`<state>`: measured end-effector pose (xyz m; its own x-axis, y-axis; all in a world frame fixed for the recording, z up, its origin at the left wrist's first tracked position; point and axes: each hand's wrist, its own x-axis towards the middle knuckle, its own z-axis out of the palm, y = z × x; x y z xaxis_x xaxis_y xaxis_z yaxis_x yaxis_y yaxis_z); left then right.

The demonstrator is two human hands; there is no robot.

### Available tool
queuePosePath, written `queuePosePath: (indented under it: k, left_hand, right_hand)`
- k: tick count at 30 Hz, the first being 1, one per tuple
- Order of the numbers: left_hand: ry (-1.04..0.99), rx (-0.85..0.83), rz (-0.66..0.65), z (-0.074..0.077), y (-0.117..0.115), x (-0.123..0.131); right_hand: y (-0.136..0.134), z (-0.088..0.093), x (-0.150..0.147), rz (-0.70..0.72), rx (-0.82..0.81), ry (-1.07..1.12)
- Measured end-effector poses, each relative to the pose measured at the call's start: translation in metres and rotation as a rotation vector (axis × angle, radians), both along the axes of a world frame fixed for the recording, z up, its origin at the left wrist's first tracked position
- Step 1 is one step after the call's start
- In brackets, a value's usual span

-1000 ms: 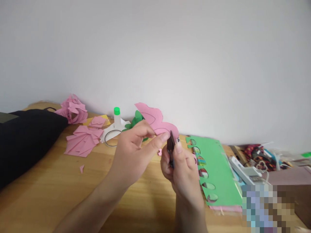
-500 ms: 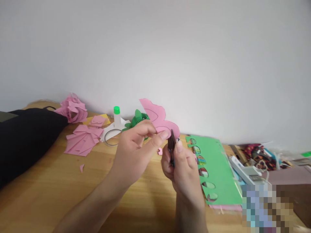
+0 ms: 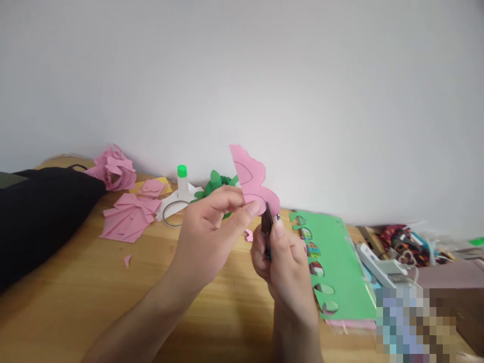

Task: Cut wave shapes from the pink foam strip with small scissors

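While I watched the head view from my remote desk, I logged these, nearest first:
Right hand [image 3: 285, 257]: fingers were closed round the scissors [image 3: 266, 224], thumb on top; blades met the paper's lower edge, and I could not tell whether they were parted.
Left hand [image 3: 212, 232]: thumb and forefinger were pinched together on the pink cutout [image 3: 251, 184], other fingers curled.
Pink cutout: stood upright in the air above the table [image 3: 94, 297], between both hands, with drawn curves on it.
Handling: I judged it light, thin, floppy and easily torn; best gripped close beside the blades.
Green sheet [image 3: 340, 262]: lay flat, right of the hands.
Pink scraps [image 3: 128, 217], glue bottle [image 3: 182, 184]: sat farther left, near the wall.
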<state>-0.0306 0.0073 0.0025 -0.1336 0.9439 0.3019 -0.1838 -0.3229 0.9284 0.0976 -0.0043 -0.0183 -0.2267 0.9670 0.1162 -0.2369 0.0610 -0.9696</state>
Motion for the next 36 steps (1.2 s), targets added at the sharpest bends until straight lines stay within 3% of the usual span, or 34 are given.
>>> queuePosePath:
  k: [16, 25, 36]
  left_hand:
    - [0.018, 0.043, 0.071, -0.0016, 0.0009, -0.0009]
    - [0.044, 0.061, -0.007, 0.0011, 0.0004, -0.004]
    - [0.037, 0.056, 0.004, 0.0018, 0.0003, -0.0039]
  right_hand:
    - [-0.0011, 0.0016, -0.0011, -0.013, -0.003, -0.031]
    - [-0.0003, -0.0012, 0.001, -0.017, -0.025, -0.05]
    - [0.0002, 0.0009, 0.0003, -0.03, -0.016, -0.045]
